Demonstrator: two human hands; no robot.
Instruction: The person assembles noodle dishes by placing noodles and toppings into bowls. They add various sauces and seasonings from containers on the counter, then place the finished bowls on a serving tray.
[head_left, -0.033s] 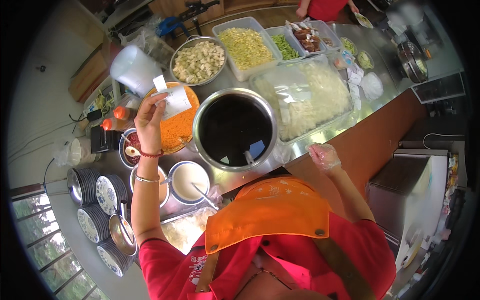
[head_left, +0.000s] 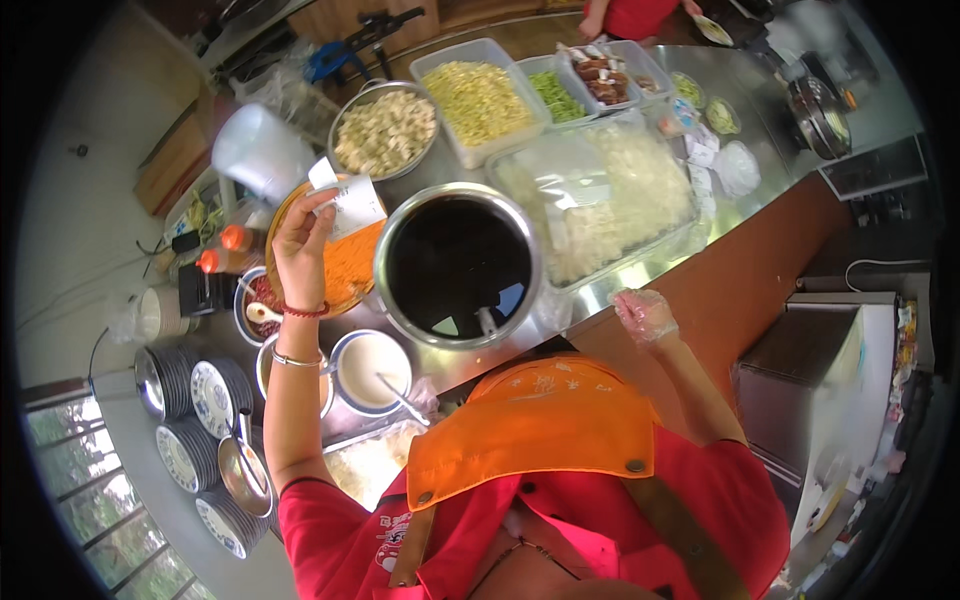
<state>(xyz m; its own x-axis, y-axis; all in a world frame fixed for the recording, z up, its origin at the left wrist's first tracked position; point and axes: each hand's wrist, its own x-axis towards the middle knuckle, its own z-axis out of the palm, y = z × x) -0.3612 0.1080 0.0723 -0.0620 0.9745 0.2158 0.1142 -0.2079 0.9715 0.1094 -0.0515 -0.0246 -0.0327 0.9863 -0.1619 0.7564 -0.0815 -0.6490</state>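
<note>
My left hand (head_left: 304, 235) is raised over the orange shredded food (head_left: 345, 270), pinching a white paper slip (head_left: 355, 205) between thumb and fingers. My right hand (head_left: 643, 316), in a clear plastic glove, hangs beside the counter's near edge with its fingers curled in. I see nothing in it. Between the two hands stands a wide metal pot (head_left: 458, 265) of dark liquid. Close to my left forearm are a bowl of white sauce (head_left: 372, 370) with a spoon in it and a bowl of red seasoning (head_left: 262, 305) with a pale spoon.
Farther back are a bowl of pale cubes (head_left: 385, 132), a tub of yellow food (head_left: 478, 103) and a covered tray of white shreds (head_left: 600, 200). Stacked plates (head_left: 187, 453) and orange-capped bottles (head_left: 222, 260) stand at left. Another person's red clothing (head_left: 640, 15) shows at the far edge.
The view has shifted slightly, so the pot and tubs appear a little farther left. My left hand keeps the paper slip, and my right hand stays nearly in place.
</note>
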